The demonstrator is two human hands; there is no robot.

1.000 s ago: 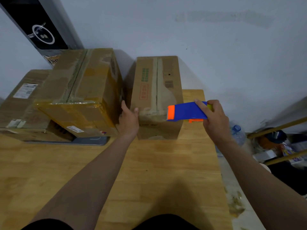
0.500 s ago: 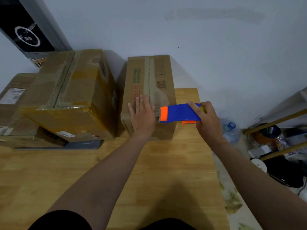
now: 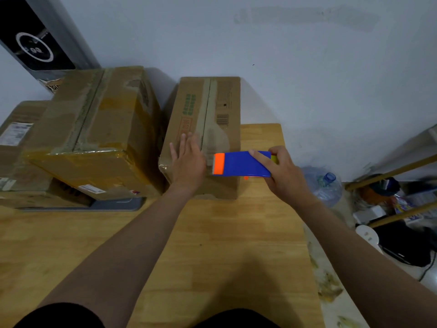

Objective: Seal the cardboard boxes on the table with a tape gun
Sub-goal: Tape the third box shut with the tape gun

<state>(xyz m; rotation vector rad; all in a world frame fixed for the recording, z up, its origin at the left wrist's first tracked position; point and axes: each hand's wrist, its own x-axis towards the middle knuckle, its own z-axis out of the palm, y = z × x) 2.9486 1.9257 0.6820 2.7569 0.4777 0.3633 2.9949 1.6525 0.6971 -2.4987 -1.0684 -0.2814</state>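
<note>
Gripping tape gun (image 3: pixel 243 164), right hand (image 3: pixel 283 171) at box (image 3: pixel 205 129) near edge; left hand (image 3: pixel 188 159) flat on box top, just beside gun

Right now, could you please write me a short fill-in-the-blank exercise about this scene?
The right hand grips a blue tape gun with an ____ tip.
The left hand lies flat on the ____ of the narrow box.
The table is made of ____.
Missing words: orange; top; wood.
</note>
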